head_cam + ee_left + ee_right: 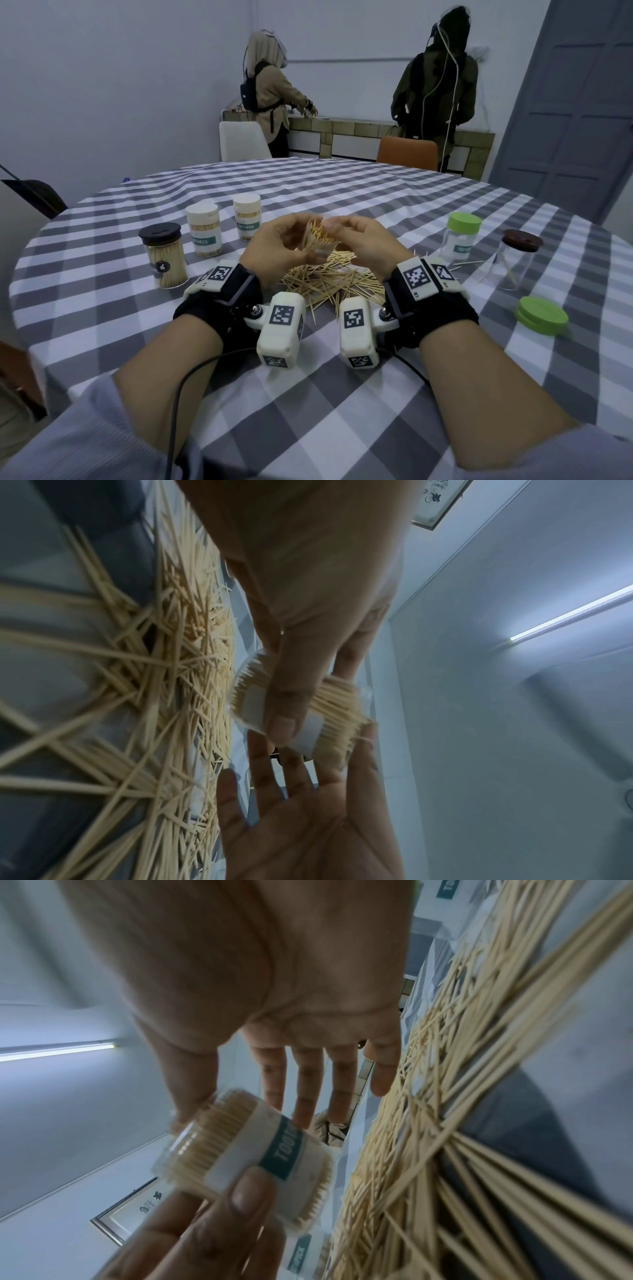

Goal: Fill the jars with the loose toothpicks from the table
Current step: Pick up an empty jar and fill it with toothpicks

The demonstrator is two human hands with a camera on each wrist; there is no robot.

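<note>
**Both hands up at the open jar**

Wrist-mounted cameras are sitting nearest us. Our left hand point(274, 245) is gripping the clear jar point(253, 1161), packed with toothpicks, above the loose pile point(329, 277). Our right hand point(363, 240) is lying flat-fingered against its mouth, grasping nothing. We are seeing checked cloth point(342, 394) running bare to the near edge, three filled jars point(202, 233) left, a green lid point(541, 315) right.

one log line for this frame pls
left hand: grips open jar, nearly full | right hand: fingers straight, at jar mouth | loose toothpicks: piled on table
</note>
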